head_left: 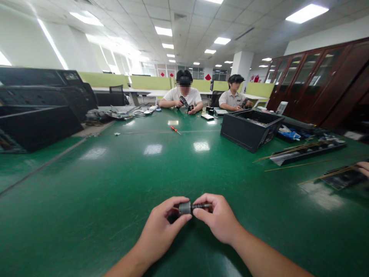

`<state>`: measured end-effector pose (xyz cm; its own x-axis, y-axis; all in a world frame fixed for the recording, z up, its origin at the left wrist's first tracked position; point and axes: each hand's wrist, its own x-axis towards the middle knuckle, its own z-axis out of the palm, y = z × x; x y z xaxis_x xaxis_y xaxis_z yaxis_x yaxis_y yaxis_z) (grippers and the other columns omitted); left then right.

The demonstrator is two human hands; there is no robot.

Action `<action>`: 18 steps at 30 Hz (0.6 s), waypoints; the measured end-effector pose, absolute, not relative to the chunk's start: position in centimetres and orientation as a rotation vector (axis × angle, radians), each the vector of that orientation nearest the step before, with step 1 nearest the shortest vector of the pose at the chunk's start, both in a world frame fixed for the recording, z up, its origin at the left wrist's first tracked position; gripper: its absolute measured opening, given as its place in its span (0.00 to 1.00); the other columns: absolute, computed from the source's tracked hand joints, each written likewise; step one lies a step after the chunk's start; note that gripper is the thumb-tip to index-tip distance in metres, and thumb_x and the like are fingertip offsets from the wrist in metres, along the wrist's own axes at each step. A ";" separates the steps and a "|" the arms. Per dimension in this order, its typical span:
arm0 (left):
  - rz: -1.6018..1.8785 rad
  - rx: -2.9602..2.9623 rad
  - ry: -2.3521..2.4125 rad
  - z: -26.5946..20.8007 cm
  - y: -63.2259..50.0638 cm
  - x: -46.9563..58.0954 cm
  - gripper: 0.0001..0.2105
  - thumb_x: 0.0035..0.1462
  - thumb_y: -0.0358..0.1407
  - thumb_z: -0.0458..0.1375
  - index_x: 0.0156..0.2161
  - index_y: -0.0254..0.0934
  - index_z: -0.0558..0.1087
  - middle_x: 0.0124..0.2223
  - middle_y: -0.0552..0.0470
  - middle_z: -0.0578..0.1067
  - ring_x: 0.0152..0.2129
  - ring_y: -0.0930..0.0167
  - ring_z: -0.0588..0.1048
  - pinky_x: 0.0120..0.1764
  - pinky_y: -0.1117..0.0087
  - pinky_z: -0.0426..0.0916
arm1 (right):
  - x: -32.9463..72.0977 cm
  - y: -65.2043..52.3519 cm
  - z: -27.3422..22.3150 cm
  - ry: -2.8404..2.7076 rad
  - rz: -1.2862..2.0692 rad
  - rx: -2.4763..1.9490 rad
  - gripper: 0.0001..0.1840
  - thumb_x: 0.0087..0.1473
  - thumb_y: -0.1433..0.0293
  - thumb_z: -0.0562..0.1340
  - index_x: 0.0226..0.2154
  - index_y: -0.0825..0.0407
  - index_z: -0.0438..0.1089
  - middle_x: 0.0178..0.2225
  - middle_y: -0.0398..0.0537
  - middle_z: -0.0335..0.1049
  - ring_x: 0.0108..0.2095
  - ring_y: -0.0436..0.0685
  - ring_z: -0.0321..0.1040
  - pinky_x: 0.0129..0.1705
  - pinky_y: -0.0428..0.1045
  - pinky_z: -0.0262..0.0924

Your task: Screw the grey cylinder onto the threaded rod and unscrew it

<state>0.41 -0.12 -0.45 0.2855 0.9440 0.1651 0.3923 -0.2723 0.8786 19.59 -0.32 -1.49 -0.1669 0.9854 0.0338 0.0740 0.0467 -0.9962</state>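
Note:
Low in the middle of the head view, both my hands hold one small part just above the green table [121, 173]. My left hand [160, 223] has its thumb and fingers closed around a short grey metal cylinder [185, 208]. From the right side of that cylinder comes a thin dark ribbed shaft [197, 206]. My right hand [221, 221] pinches the shaft between thumb and fingers. Whether cylinder and shaft are one piece or two, I cannot tell. The shaft's far end is partly hidden by my right fingers.
An orange screwdriver [174, 129] lies farther back. A black computer case [245, 129] stands right of it, and more dark cases [37, 127] stand left. Thin rods [291, 146] lie at right near another person's hand [363, 167]. Two people [181, 94] sit opposite with power tools.

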 end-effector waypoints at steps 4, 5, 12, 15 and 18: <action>0.953 1.831 1.199 -0.3 -0.2 0.5 0.12 0.55 0.37 0.62 0.46 0.42 0.75 0.43 0.51 0.78 0.40 0.67 0.77 0.45 0.68 0.72 | 19.6 -0.3 -1.4 -1.400 1.283 -1.146 0.05 0.47 0.71 0.65 0.30 0.55 0.75 0.23 0.41 0.68 0.23 0.48 0.59 0.26 0.45 0.53; 0.957 1.834 1.201 -0.2 -0.2 0.5 0.12 0.55 0.37 0.63 0.46 0.42 0.75 0.44 0.51 0.78 0.40 0.67 0.77 0.45 0.68 0.72 | 19.6 -0.4 -1.3 -1.396 1.288 -1.143 0.05 0.47 0.71 0.65 0.30 0.55 0.75 0.23 0.41 0.68 0.23 0.48 0.59 0.26 0.44 0.52; 0.973 1.854 1.202 -0.5 -0.2 0.4 0.12 0.55 0.37 0.63 0.46 0.42 0.75 0.43 0.52 0.78 0.40 0.67 0.77 0.45 0.69 0.72 | 19.6 -0.4 -1.4 -1.409 1.269 -1.129 0.06 0.47 0.71 0.65 0.31 0.55 0.75 0.23 0.41 0.67 0.23 0.48 0.58 0.26 0.44 0.53; 0.972 1.857 1.198 -0.6 -0.1 0.4 0.12 0.55 0.37 0.63 0.46 0.42 0.75 0.44 0.51 0.78 0.40 0.67 0.77 0.45 0.68 0.72 | 19.6 -0.3 -1.5 -1.410 1.264 -1.121 0.06 0.47 0.70 0.66 0.31 0.55 0.74 0.24 0.41 0.68 0.23 0.48 0.58 0.27 0.45 0.53; 0.970 1.864 1.201 -0.6 -0.2 0.4 0.12 0.55 0.37 0.63 0.46 0.42 0.75 0.44 0.51 0.78 0.40 0.67 0.77 0.45 0.68 0.72 | 19.6 -0.4 -1.4 -1.412 1.253 -1.137 0.06 0.48 0.70 0.65 0.31 0.55 0.75 0.23 0.41 0.67 0.23 0.48 0.58 0.26 0.45 0.52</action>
